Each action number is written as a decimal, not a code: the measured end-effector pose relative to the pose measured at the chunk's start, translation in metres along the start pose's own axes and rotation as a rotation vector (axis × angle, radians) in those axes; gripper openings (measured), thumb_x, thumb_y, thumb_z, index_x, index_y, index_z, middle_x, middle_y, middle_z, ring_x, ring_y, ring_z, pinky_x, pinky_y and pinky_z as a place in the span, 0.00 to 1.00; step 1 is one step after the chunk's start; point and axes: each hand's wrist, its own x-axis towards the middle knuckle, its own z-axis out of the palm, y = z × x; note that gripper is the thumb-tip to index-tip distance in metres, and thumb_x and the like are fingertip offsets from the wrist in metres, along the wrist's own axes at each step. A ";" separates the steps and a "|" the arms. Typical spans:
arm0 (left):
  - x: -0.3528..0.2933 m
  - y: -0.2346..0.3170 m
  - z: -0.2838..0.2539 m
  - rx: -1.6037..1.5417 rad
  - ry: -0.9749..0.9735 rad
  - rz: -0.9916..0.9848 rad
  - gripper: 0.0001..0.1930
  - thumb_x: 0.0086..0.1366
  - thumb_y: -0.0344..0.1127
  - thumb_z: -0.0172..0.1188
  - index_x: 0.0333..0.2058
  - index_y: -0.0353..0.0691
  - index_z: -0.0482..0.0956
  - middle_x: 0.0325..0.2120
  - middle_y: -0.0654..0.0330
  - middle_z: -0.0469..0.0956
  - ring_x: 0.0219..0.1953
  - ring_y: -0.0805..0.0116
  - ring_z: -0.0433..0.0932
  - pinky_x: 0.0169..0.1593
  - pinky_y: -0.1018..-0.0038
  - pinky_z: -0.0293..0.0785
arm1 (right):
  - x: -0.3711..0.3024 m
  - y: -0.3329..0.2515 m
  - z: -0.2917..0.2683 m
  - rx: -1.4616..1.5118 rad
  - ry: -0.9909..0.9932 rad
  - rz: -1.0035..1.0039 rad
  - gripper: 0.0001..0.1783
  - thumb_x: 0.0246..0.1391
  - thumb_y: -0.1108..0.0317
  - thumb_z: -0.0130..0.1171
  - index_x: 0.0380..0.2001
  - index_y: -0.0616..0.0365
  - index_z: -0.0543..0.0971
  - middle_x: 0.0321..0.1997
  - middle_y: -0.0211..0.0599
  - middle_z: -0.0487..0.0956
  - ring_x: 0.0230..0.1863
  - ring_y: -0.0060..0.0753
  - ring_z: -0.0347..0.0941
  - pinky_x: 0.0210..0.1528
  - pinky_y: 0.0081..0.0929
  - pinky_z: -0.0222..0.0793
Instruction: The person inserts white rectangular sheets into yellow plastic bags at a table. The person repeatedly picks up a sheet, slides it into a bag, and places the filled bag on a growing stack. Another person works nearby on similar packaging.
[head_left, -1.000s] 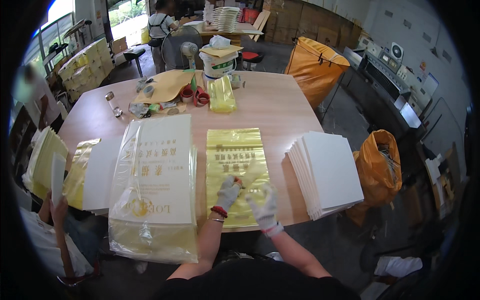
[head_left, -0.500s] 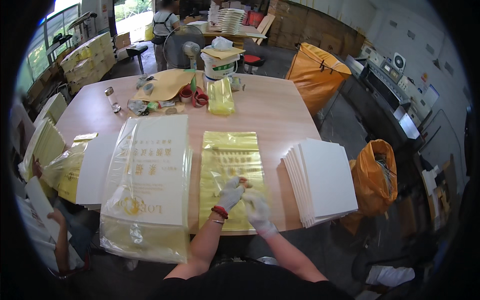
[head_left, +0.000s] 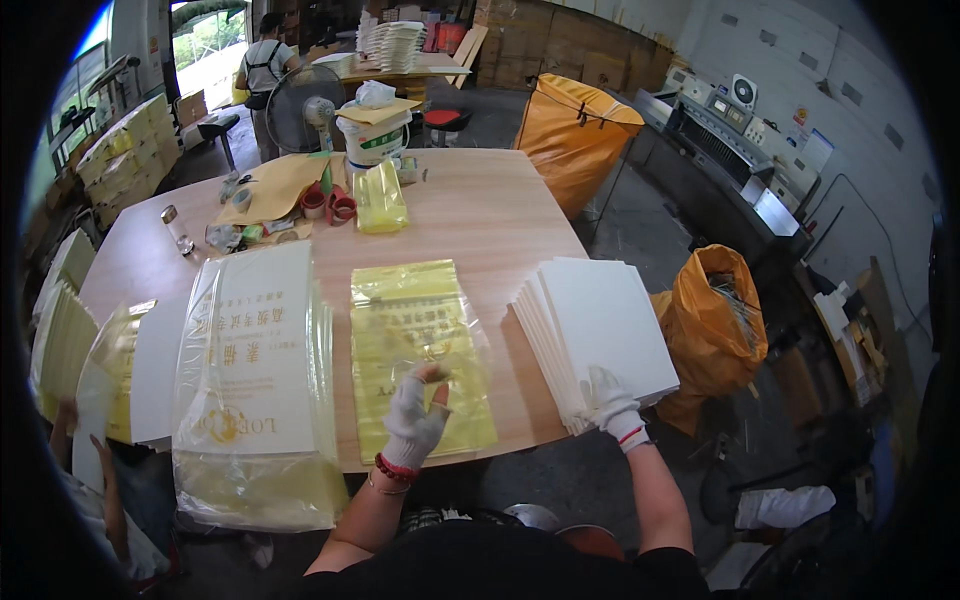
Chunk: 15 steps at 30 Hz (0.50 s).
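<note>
Yellow printed plastic bags [head_left: 390,300] lie flat in a pile before me. Over the pile's near half hovers my left hand [head_left: 415,420], in a white glove with bare thumb and fingertip, open, thumb apart from the finger. Whether it touches the top bag I cannot tell. My right hand [head_left: 615,408], gloved in white, is at the near left corner of a stack of white boards [head_left: 610,310], its fingers stretched over the top board; its thumb is hidden. Left of the yellow bags, white boards in clear printed bags [head_left: 255,350] form a thick pile, with loose bag ends hanging over the table edge.
Beyond the bags are folded yellow bags [head_left: 380,200], red tape rolls [head_left: 328,203], a glass bottle [head_left: 177,230], a white bucket [head_left: 372,138] and a fan [head_left: 305,108]. An orange sack [head_left: 715,320] stands right of the table [head_left: 480,200]. A co-worker's hands hold a white board at left.
My right hand has left the yellow bags and moved right to the white boards. My left hand stays over the bags, its thumb and finger now spread. The view has swung right.
</note>
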 end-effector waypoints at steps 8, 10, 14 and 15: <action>-0.053 0.041 0.095 -1.084 -0.635 -1.102 0.09 0.63 0.32 0.46 0.39 0.37 0.71 0.32 0.61 0.75 0.36 0.67 0.74 0.43 0.72 0.71 | -0.023 0.047 0.014 -0.115 0.246 -0.115 0.08 0.45 0.63 0.56 0.30 0.52 0.76 0.28 0.39 0.76 0.27 0.42 0.73 0.28 0.37 0.68; -0.064 0.016 0.115 -1.452 -0.580 -1.347 0.11 0.64 0.35 0.45 0.42 0.37 0.69 0.37 0.60 0.73 0.40 0.67 0.72 0.44 0.71 0.70 | -0.018 -0.013 -0.019 -0.073 0.193 -0.195 0.07 0.45 0.63 0.55 0.28 0.52 0.76 0.26 0.40 0.76 0.25 0.43 0.72 0.27 0.38 0.68; -0.064 -0.004 0.093 -0.926 -0.857 -1.192 0.20 0.58 0.36 0.52 0.49 0.37 0.64 0.43 0.58 0.69 0.41 0.70 0.69 0.43 0.76 0.68 | -0.023 -0.103 -0.099 0.456 0.049 -0.383 0.16 0.48 0.58 0.53 0.32 0.61 0.73 0.28 0.39 0.76 0.25 0.38 0.73 0.28 0.35 0.70; -0.080 -0.025 0.087 -0.824 -0.925 -0.879 0.21 0.56 0.35 0.54 0.48 0.37 0.66 0.40 0.59 0.71 0.39 0.72 0.69 0.41 0.78 0.68 | -0.033 -0.078 -0.084 0.704 0.048 -0.136 0.18 0.51 0.56 0.51 0.34 0.62 0.72 0.29 0.38 0.76 0.27 0.35 0.73 0.30 0.33 0.71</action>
